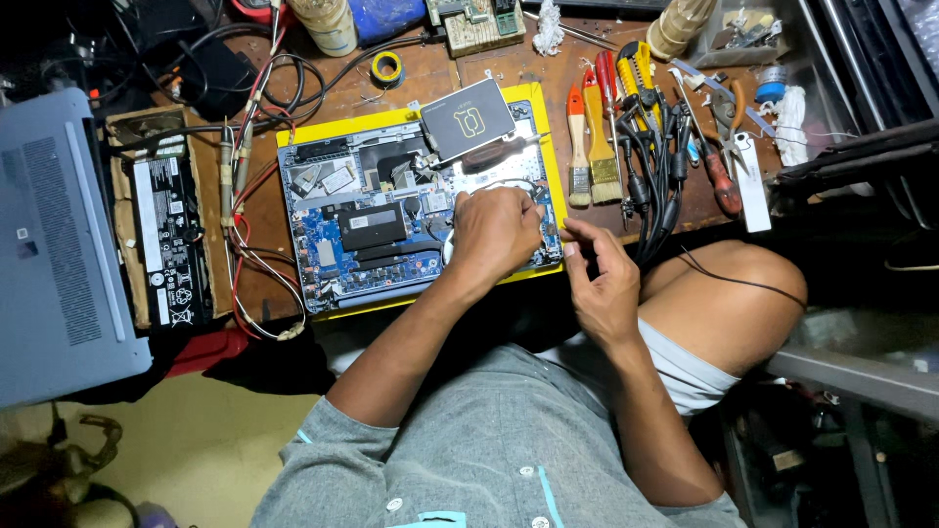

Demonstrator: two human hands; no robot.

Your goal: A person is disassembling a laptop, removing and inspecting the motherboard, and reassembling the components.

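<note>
Cluttered workbench point(489, 73): left hand point(494, 233) curled on opened laptop point(391, 210), right hand point(602, 279) fingers pinched, perhaps on a wire.

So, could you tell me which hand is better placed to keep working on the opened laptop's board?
Probably the left hand: it already rests on the opened laptop, over its right part. The right hand hovers past the yellow mat edge, fingers pinched, near the black cables; whether it holds anything I cannot tell.
</note>
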